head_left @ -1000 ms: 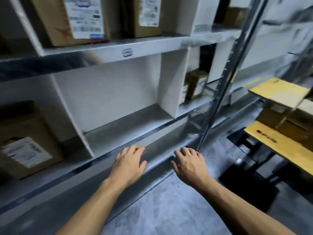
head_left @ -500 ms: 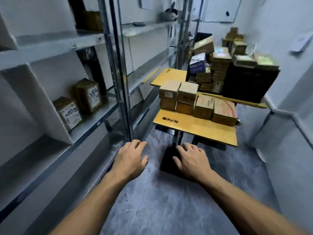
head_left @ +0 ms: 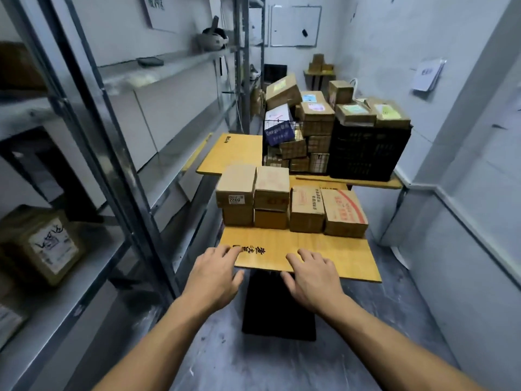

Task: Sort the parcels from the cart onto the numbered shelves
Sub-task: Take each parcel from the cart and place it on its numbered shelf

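Note:
Several brown cardboard parcels [head_left: 290, 204] stand in a row on a yellow wooden table top [head_left: 324, 249] straight ahead. Both my hands reach toward that table's near edge and hold nothing. My left hand [head_left: 214, 275] hovers at the front left corner with relaxed, spread fingers. My right hand [head_left: 313, 277] is over the front edge, fingers likewise relaxed. Behind stands a second yellow table [head_left: 231, 153] with a wire basket [head_left: 284, 142] and a black crate [head_left: 366, 150], both piled with more parcels. The metal shelves [head_left: 118, 170] run along my left.
A labelled parcel [head_left: 45, 246] sits on the low left shelf. A helmet [head_left: 211, 38] and a dark flat item [head_left: 149, 62] lie on an upper shelf. A white wall closes the right side. The grey floor aisle is narrow between shelves and wall.
My view has swung from the shelf on the left round to the tables with parcels, and I have come closer. Both hands stay empty and now reach over the near table edge.

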The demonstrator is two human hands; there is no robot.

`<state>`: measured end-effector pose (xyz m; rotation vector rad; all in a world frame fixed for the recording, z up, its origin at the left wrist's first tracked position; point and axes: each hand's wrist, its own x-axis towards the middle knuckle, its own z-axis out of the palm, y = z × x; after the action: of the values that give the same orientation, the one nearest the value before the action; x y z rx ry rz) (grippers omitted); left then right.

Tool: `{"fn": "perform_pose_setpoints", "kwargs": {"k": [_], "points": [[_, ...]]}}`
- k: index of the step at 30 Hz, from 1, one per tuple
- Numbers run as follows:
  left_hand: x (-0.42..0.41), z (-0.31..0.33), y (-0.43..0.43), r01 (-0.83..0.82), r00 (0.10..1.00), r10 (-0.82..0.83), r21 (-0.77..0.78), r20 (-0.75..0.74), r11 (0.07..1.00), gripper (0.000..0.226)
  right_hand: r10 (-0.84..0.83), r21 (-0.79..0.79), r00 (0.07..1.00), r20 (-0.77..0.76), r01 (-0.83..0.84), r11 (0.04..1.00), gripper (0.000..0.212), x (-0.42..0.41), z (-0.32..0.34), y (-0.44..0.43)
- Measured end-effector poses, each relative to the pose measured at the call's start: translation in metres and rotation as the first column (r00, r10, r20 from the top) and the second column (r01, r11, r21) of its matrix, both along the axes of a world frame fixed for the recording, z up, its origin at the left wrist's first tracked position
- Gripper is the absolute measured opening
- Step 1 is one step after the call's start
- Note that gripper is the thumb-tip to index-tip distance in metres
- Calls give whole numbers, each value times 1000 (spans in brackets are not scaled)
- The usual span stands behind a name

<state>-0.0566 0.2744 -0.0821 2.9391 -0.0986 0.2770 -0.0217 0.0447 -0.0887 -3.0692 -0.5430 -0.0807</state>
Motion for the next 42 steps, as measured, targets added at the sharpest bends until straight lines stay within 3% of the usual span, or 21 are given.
{"fn": "perform_pose_setpoints", "kwargs": {"k": [13, 23, 35, 42], "points": [[178, -1, 11, 142, 990, -142, 9, -4, 990, 51, -133, 138, 988, -84, 143, 980, 49, 146, 7, 19], [288, -6, -6, 6, 999, -6, 7, -48, 1000, 52, -103, 388, 975, -198, 174, 905, 52, 283, -1, 15], [329, -40, -31, -247, 968, 246, -19, -37, 969, 53, 17, 662, 881, -473, 343, 666, 56, 354, -40, 20], [328, -31, -46, -201, 978, 207, -186, 12, 962, 45, -16, 723, 867, -498, 426, 544, 56, 356, -35, 17]]}}
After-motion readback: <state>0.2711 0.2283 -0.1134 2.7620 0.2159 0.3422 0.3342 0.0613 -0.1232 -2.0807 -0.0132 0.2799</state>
